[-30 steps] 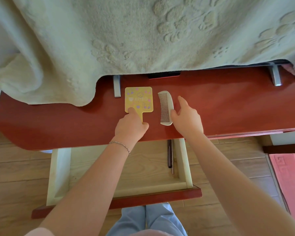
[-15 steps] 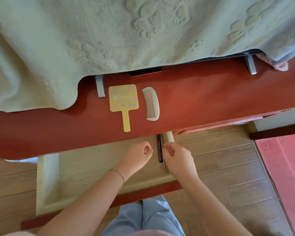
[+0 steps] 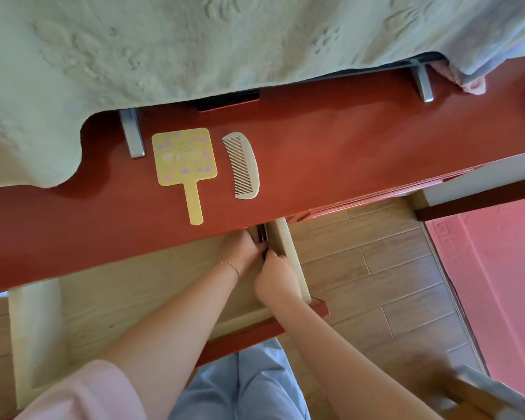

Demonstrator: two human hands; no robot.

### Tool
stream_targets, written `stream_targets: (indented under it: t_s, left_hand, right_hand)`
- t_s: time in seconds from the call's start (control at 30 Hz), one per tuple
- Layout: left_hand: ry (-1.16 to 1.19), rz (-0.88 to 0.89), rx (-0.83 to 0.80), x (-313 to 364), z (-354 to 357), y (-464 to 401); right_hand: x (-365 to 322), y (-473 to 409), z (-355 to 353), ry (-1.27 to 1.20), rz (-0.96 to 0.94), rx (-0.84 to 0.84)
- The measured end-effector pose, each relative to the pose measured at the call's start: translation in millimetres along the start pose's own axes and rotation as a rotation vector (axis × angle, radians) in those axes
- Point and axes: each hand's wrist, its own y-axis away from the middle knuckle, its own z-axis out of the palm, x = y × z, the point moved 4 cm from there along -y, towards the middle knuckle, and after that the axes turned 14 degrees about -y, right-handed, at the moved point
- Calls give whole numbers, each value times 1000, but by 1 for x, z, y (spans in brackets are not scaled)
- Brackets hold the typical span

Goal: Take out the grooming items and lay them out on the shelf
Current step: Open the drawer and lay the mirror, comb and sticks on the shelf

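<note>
A yellow hand mirror [image 3: 184,165] with pastel dots lies on the red shelf [image 3: 331,153], handle toward me. A cream comb [image 3: 245,165] lies just right of it. Below, the drawer [image 3: 34,334] is pulled out. Dark slim sticks [image 3: 261,233] lie along its right inner wall, partly hidden under the shelf edge. My left hand [image 3: 240,250] reaches onto them with its fingertips against them, and its grip is hidden. My right hand [image 3: 275,277] is pinched on the near end of one stick.
A pale green embossed blanket [image 3: 194,50] hangs over the back of the shelf, above two grey metal brackets [image 3: 132,134]. The drawer's red front [image 3: 255,331] sticks out toward my legs. Wood-look floor and a pink mat [image 3: 503,283] lie to the right.
Both hands left the mirror and comb on the shelf and dropped into the drawer. They have now closed in on the dark sticks at its right wall.
</note>
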Motion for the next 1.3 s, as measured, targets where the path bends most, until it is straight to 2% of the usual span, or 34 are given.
stream_targets:
  t_s: [0.17, 0.37, 0.6, 0.83, 1.07, 1.3]
  left_hand:
    - [-50, 46, 32, 3, -4, -1]
    - [-189, 3, 62, -19, -18, 8]
    - [-258, -11, 0, -49, -14, 17]
    - [-249, 11, -7, -56, -13, 31]
    - [-232, 82, 17, -61, -24, 53]
    - [-151, 193, 74, -70, -49, 92]
  right_hand:
    - [-4, -14, 10, 150, -15, 52]
    - [-3, -29, 17, 272, 4, 92]
    - [-5, -36, 21, 181, 1, 192]
    - [-1, -37, 24, 263, 40, 171]
    - [-11, -30, 21, 342, -94, 114]
    - [-17, 1, 12, 349, -455, 126]
